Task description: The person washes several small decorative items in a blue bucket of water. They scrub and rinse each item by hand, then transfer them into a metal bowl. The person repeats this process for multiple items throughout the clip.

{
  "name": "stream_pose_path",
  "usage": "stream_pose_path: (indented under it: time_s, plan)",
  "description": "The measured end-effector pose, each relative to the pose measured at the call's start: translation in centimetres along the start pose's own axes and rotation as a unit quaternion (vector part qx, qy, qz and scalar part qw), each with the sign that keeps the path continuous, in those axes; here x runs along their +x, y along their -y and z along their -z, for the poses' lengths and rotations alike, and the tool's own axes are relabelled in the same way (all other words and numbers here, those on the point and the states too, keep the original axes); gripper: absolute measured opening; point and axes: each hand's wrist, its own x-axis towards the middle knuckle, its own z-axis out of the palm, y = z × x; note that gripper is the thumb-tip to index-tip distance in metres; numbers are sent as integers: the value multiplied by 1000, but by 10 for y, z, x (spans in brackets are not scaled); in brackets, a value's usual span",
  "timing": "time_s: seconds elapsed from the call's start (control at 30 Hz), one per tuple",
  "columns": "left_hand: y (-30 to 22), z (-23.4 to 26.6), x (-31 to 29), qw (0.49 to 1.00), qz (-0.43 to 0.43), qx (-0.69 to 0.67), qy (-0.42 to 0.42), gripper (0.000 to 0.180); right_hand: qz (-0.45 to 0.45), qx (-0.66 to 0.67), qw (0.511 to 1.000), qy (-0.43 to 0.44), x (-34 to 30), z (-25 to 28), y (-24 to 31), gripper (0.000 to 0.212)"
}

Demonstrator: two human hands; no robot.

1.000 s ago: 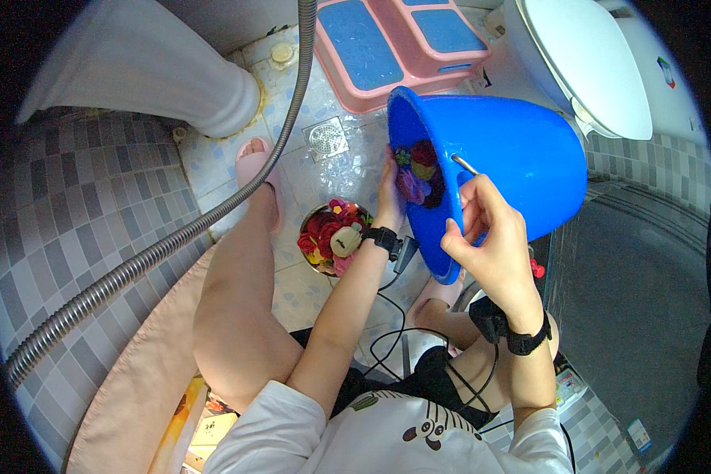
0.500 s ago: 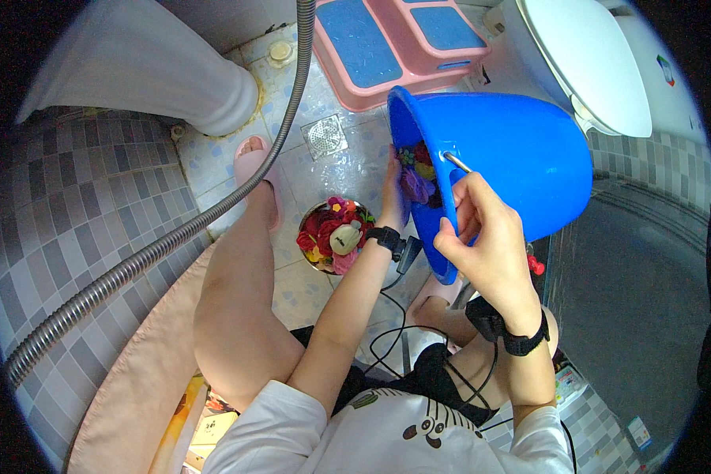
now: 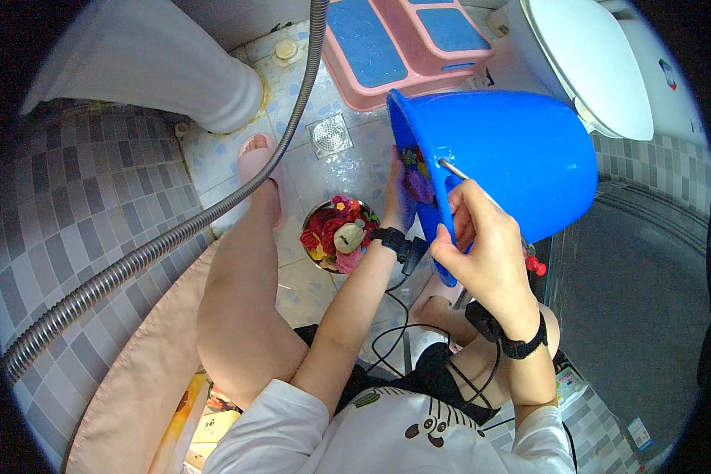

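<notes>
A blue bucket [image 3: 513, 162] lies tipped on its side in the air, its mouth facing left. My right hand [image 3: 486, 257] is closed on its near rim by the metal handle [image 3: 462, 172]. Inside the mouth, purple and other dark coloured artificial flowers [image 3: 419, 188] show. My left hand [image 3: 396, 197] is edge-on at the opening, fingers stretched along it and palm toward the flowers; it is slightly blurred and partly in the bucket's shade. Below and left of it, a round metal bowl [image 3: 305, 251] on the floor is filled with red, pink, yellow and white artificial flowers [image 3: 346, 237].
A pink step stool [image 3: 363, 99] with blue pads stands beyond the bucket, a white toilet [image 3: 592, 63] at the far right. A metal shower hose [image 3: 182, 225] crosses the left side. A floor drain [image 3: 329, 136] lies in the wet tiles. Black cables [image 3: 407, 316] hang from my wrists.
The bucket has shifted very slightly right, and the flowers in its mouth show a little less. The whole view has moved slightly. Both hands keep their places at the bucket.
</notes>
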Motion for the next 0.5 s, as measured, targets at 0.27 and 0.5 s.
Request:
stream_pose_path:
  time_s: [0.27,0.5]
  plan:
    - [5,-12,0,1000,7,-28,-1,69,21,-21,1000,12,-2,-3,1,23]
    - [9,-21,-12,999,17,-49,-3,73,26,-22,999,15,-5,-5,2,23]
